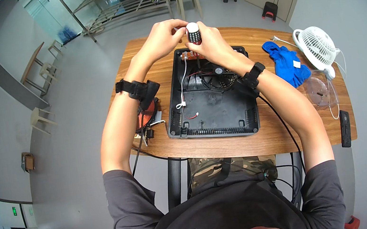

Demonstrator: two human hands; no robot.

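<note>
Black plastic case, lid off, lies open on the wooden bench, and both hands work at its far edge. Right hand is closed around a small cylinder tool, white cap on top, dark dotted body, held upright just above the brown board at the case's far end. Left hand sits touching-close on the tool's left side, fingers curled in a pinch; what it pinches is too small to tell, maybe the white wire that runs down from under it into the case. Judgement: work on the board, so keep the tool vertical, steady it with the left grip, keep wires clear of the tip, don't press hard on the board. Both wrists are raised, elbows out wide, forearms converge from the lower edge towards the tool; dark straps on both wrists. Below the right grip, in the case: fan. Right of the right forearm: blue cloth, white desk fan, clear lid. Under the left forearm: orange coil part.
</note>
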